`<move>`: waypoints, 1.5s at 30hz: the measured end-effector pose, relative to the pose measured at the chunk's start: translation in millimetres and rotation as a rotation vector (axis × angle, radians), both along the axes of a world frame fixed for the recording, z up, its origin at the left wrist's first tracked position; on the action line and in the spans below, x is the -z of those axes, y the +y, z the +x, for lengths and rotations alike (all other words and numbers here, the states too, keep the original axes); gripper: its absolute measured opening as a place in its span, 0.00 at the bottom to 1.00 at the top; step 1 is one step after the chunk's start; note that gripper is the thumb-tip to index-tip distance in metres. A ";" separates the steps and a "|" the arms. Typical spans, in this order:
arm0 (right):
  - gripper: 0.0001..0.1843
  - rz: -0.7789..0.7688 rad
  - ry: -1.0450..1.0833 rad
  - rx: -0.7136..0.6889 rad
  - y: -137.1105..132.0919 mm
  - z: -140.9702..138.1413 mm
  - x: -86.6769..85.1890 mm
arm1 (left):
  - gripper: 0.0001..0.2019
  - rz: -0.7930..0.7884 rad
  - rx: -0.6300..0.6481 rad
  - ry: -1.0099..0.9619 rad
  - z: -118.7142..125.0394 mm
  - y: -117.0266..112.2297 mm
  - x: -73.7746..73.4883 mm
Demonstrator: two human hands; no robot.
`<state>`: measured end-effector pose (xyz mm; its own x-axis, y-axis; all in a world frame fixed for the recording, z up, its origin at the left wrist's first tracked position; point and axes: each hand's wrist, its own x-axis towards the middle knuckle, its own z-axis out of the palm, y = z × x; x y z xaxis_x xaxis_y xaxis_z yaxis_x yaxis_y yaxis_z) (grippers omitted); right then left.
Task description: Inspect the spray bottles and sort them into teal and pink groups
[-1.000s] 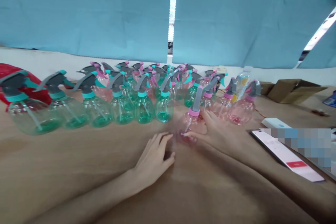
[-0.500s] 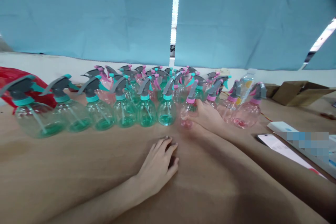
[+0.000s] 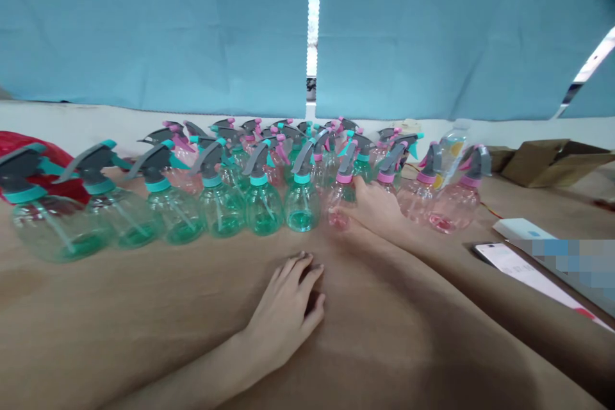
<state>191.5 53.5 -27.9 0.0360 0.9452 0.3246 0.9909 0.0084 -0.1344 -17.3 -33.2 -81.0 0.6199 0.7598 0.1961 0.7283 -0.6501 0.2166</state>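
My right hand [image 3: 377,206] is wrapped round the body of a pink spray bottle [image 3: 340,195] that stands upright on the table, its grey trigger head and pink collar showing above the fingers. On the bare wooden tabletop, my left hand [image 3: 288,304] rests palm down with its fingers spread, holding nothing. Just left of the gripped bottle is a green spray bottle [image 3: 302,205] with a turquoise collar, the last of a front row of several green ones. To the right of my right hand, another pink spray bottle [image 3: 454,202] ends the row.
More spray bottles, pink and green, crowd behind the front row. A red plastic bag [image 3: 52,160] lies at far left. On the right are a phone [image 3: 523,272], a white box [image 3: 521,229], an open cardboard box [image 3: 552,163] and a clear bottle [image 3: 454,141].
The view has shifted slightly, so the green bottles sit a little further left. My right hand stays on the same pink spray bottle, and my left hand keeps its place on the table.
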 end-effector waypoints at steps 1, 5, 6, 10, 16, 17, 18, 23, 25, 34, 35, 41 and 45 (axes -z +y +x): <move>0.27 -0.003 0.001 -0.001 0.6 0.1 0.4 | 0.19 -0.003 0.000 0.004 0.0 0.1 0.0; 0.30 -0.010 0.017 -0.015 -2.4 0.1 0.3 | 0.19 -0.001 -0.002 0.001 0.4 0.4 -0.4; 0.32 -0.010 0.022 -0.016 -5.6 0.8 -0.5 | 0.19 -0.004 -0.001 0.004 0.4 0.3 -0.6; 0.34 0.057 0.085 -0.051 -27.3 14.1 -3.8 | 0.19 -0.008 0.000 0.016 0.3 -0.2 -0.7; 0.20 0.196 0.225 -0.069 -53.8 65.5 1.9 | 0.17 -0.015 0.006 -0.002 -1.0 0.7 0.2; 0.21 0.203 0.238 -0.052 -54.7 73.2 4.2 | 0.17 -0.018 0.012 -0.011 -1.1 1.1 0.0; 0.22 0.210 0.252 -0.040 -54.3 79.6 6.7 | 0.16 -0.020 0.018 -0.021 -0.9 1.7 -0.5; 0.31 0.223 0.321 -0.039 -39.2 89.1 17.5 | 0.14 -0.017 0.060 -0.094 2.1 3.4 -3.7; 0.34 0.228 0.342 -0.032 -29.6 86.0 20.4 | 0.13 -0.021 0.068 -0.129 3.9 3.4 -4.5; 0.36 0.246 0.433 -0.033 0.8 75.3 31.5 | 0.13 -0.120 0.037 -0.271 21.0 -1.2 -11.2; 0.35 0.244 0.435 -0.032 1.0 75.4 31.6 | 0.13 -0.138 0.036 -0.284 24.0 -2.0 -12.6; 0.31 0.230 0.413 -0.068 -15.8 77.3 28.9 | 0.10 -0.252 -0.020 -0.439 47.0 -0.5 -23.8; 0.28 0.201 0.382 -0.135 -39.6 77.3 24.9 | 0.08 -0.282 -0.057 -0.570 64.7 11.3 -36.5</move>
